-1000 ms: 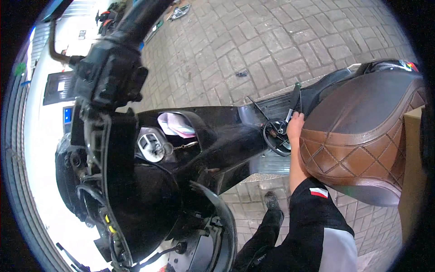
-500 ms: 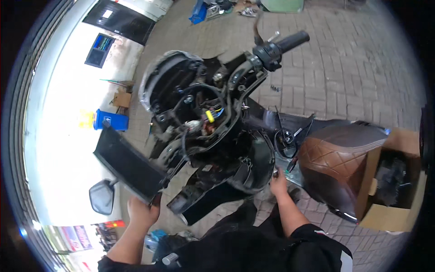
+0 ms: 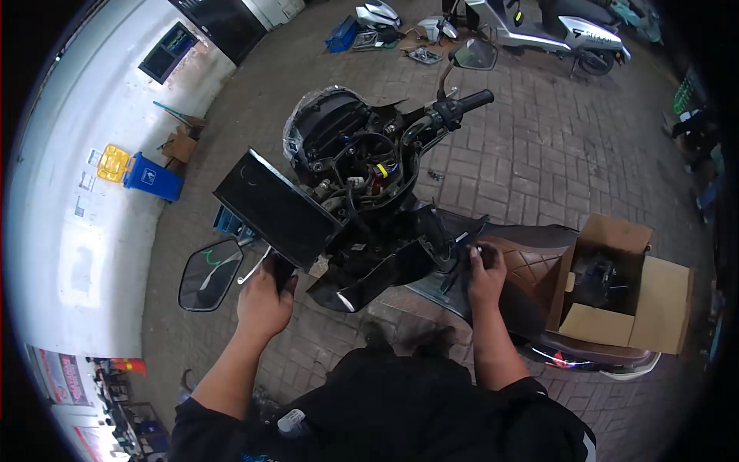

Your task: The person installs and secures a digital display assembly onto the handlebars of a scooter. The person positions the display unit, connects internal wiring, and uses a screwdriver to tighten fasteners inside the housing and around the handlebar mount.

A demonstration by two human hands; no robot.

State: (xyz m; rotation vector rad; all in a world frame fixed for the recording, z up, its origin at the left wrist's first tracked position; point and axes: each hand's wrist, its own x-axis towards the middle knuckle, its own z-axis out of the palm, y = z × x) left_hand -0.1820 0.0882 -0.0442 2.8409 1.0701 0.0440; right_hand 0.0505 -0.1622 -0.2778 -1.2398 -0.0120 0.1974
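In front of me stands a scooter with its front stripped, wiring and a yellow connector (image 3: 382, 170) bared among dark parts. My left hand (image 3: 264, 304) is closed around the left handlebar grip (image 3: 280, 271), beside a silver lever (image 3: 255, 266). Above that hand a black rectangular panel (image 3: 275, 214) slants across the handlebar, a round-cornered mirror (image 3: 209, 275) to its left. My right hand (image 3: 486, 277) is pinched together near the front of the brown quilted seat (image 3: 531, 262); a small shiny bit shows at its fingertips, too small to name. A loose-looking dark body panel (image 3: 377, 279) sits between my hands.
An open cardboard box (image 3: 660, 300) with dark parts rests on the seat's rear. The right handlebar grip (image 3: 476, 100) and its mirror (image 3: 475, 55) stick out ahead. A blue bin (image 3: 154, 177) stands by the left wall. Another scooter (image 3: 550, 35) and loose parts lie beyond on the paving.
My view has tilted up, showing more of the yard. My right hand has moved from the dark panel's edge toward the seat. The left hand stays on the grip.
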